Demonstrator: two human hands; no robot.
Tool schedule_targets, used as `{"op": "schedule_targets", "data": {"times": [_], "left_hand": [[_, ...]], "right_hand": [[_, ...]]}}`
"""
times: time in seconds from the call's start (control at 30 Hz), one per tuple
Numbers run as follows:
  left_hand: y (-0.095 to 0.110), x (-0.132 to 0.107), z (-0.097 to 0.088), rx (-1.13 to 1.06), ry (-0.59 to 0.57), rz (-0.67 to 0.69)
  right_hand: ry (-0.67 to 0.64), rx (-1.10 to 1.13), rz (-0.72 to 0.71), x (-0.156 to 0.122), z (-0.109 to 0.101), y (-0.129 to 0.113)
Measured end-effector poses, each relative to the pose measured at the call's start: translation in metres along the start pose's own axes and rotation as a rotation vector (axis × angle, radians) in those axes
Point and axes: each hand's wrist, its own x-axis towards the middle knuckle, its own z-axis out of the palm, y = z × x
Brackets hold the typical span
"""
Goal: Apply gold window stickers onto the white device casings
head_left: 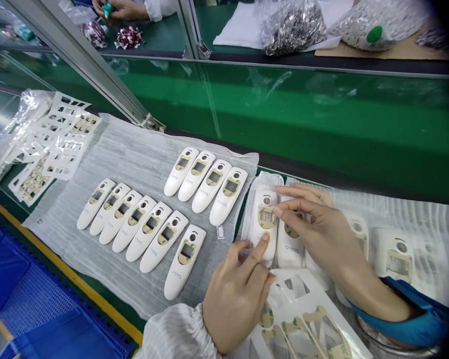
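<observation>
A white handheld-device housing (262, 238) with a small round hole and a rectangular window lies on white foam wrap in front of me. Around its window is a tan adhesive sticker (266, 217). My left hand (239, 289) has its index fingertip pressed on the housing below the window, its other fingers curled. My right hand (322, 234) reaches in from the right, thumb and index fingertip together at the sticker's right edge. Partly under that hand lies a second housing (290, 247). A sheet of adhesive stickers (303, 294) lies below my hands.
Several finished-looking white housings (187, 262) stand in two rows on a foam sheet (130, 144). Used sticker sheets (69, 144) and plastic film lie far left. More housings (398, 254) rest in foam at right. Blue bins (60, 319) sit lower left. Behind a metal post (189, 30), a co-worker's hands (121, 9) show.
</observation>
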Motion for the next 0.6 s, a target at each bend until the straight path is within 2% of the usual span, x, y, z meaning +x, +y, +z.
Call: {"op": "schedule_targets", "data": {"times": [0.27,0.6], "left_hand": [[0.0004,-0.0008,0.001,0.005,-0.007,-0.004],[0.0009,0.0002,0.0009,0.016,0.002,-0.012]], "right_hand": [[0.0,-0.017,0.023,0.0008,0.001,-0.0029],[0.027,-0.068,-0.018,0.0012,0.0028,0.0022]]}}
